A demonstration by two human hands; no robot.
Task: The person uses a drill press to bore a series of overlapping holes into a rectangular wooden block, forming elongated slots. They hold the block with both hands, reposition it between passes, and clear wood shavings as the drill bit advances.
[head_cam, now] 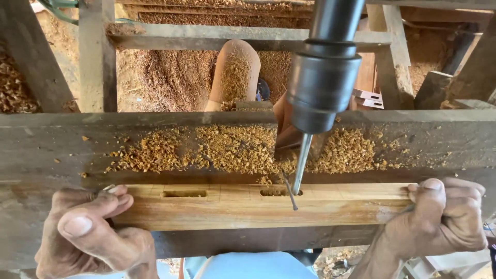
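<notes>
A pale wooden rail (258, 209) lies lengthwise on the grey machine table (62, 139). My left hand (90, 232) grips its left end and my right hand (439, 222) grips its right end. The rail's top face has a finished slot (183, 194) on the left and a second slot (276, 192) near the middle. A dark drill chuck (323, 85) hangs above, and its thin bit (301, 164) reaches down to the middle slot.
Wood chips (232, 150) lie heaped on the table behind the rail. Beyond the table stand timber frame posts (95, 57), a sawdust-covered floor (170, 77) and a chip-dusted rounded object (235, 72). A light blue garment (248, 266) shows at the bottom edge.
</notes>
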